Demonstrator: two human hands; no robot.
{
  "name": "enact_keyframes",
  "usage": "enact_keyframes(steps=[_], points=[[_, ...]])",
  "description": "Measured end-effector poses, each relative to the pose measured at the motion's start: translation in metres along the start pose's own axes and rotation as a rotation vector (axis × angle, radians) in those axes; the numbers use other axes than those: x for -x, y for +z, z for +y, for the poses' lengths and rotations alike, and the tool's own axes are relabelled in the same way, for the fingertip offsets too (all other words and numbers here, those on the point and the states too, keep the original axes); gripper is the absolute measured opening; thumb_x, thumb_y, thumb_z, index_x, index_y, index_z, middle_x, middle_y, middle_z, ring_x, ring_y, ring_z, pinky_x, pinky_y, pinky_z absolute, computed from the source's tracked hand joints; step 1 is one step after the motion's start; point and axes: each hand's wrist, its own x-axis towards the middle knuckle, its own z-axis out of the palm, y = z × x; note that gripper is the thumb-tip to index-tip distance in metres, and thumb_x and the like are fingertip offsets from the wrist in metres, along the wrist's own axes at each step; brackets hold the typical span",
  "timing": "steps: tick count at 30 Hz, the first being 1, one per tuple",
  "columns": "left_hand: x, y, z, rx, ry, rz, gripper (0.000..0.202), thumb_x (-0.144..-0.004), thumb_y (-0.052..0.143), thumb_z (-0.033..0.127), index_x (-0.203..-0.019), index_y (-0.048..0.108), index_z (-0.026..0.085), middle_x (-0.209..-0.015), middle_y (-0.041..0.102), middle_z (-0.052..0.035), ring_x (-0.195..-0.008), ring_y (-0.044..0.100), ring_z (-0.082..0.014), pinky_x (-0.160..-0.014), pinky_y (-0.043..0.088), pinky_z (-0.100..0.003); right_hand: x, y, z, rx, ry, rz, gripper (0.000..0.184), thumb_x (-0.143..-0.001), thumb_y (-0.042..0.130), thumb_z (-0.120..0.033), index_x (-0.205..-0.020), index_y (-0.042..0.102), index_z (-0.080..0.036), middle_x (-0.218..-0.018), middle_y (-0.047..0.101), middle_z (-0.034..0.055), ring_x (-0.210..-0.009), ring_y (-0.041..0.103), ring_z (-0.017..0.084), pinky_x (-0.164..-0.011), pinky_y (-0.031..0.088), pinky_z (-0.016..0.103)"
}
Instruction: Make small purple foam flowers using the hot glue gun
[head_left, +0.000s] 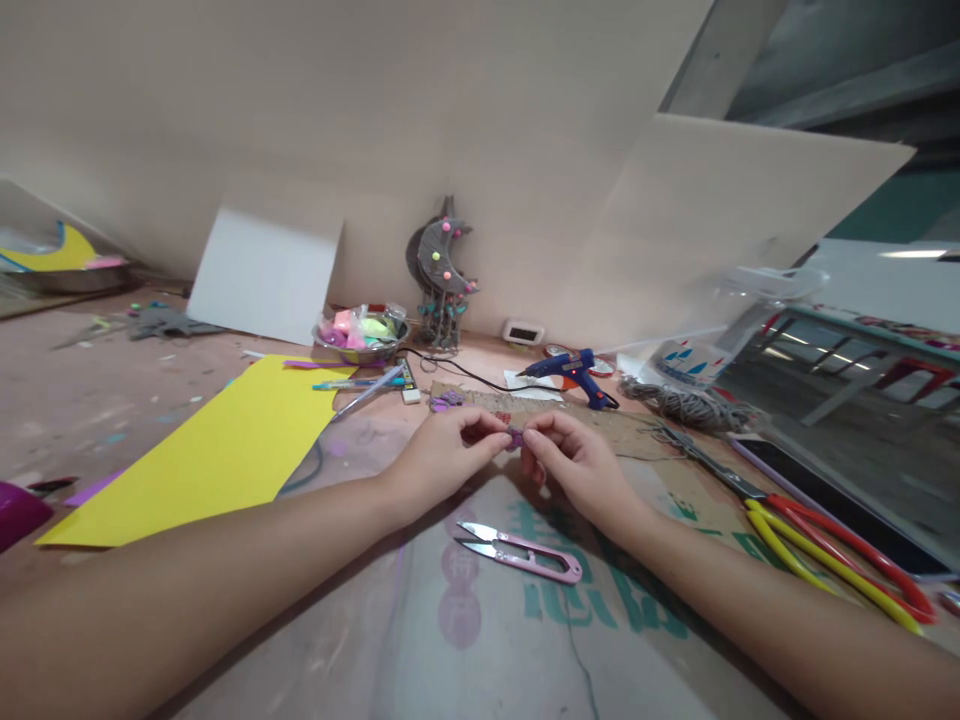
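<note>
A small purple piece (515, 438) is pinched between the fingertips of both hands over the middle of the table; its exact kind is too small to make out. My left hand (450, 452) closes on it from the left, my right hand (574, 462) from the right. Pink thread snips (525, 556) lie just below the hands, blades pointing left. Beyond the left fingers sit more purple pieces (447, 401) on a brown cardboard strip (622, 428). Behind the right hand stands a blue hot glue gun (566, 372) with a small red light on.
Yellow paper (202, 450) and pens (367, 390) lie left. At the back are a bowl of coloured clay packets (364, 335) and a grey moon ornament (444, 265). To the right are large scissors (825, 550), a phone (840, 505), grey cord (690, 405) and a plastic cup (690, 360).
</note>
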Motion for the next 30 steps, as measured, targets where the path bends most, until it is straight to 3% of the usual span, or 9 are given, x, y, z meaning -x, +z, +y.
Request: enact_keyframes(steps=[7,13,23,30], points=[[-0.002,0.001,-0.003,-0.002,0.005,0.058,0.015,-0.077,0.057,0.029,-0.075,0.062,0.016,-0.073,0.065,-0.0008,-0.069,0.059,-0.0129,-0.063,0.045,-0.021,0.001,-0.001,0.003,-0.036,0.023,-0.05,0.029,-0.083,0.051,-0.044,-0.099,0.052,-0.019,-0.051,0.038,-0.0087,-0.043,0.033,0.007,-0.039,0.027,0.019],[0.0,0.001,-0.002,0.015,0.031,0.028,0.013,-0.078,0.056,0.028,-0.075,0.062,0.017,-0.075,0.066,-0.0007,-0.071,0.059,-0.0135,-0.066,0.045,-0.023,0.001,0.002,-0.004,-0.004,0.053,-0.03,0.029,-0.082,0.052,-0.046,-0.091,0.052,-0.019,-0.047,0.033,-0.0099,-0.04,0.028,0.006,-0.038,0.021,0.019],[0.0,0.001,0.001,0.034,0.015,-0.014,0.02,-0.08,0.055,0.032,-0.087,0.064,0.017,-0.084,0.067,-0.0032,-0.078,0.061,-0.0154,-0.07,0.046,-0.024,0.002,0.002,-0.005,0.131,-0.003,0.038,0.027,-0.083,0.05,-0.044,-0.078,0.055,-0.018,-0.051,0.039,-0.0071,-0.043,0.034,0.007,-0.039,0.026,0.019],[0.001,0.001,0.0,-0.084,0.057,-0.004,0.019,-0.081,0.05,0.03,-0.075,0.062,0.017,-0.076,0.065,-0.0013,-0.073,0.059,-0.0147,-0.069,0.044,-0.024,0.004,0.005,-0.008,0.273,-0.071,0.058,0.024,-0.084,0.05,-0.04,-0.078,0.06,-0.019,-0.056,0.051,-0.0036,-0.047,0.042,0.009,-0.044,0.032,0.021]])
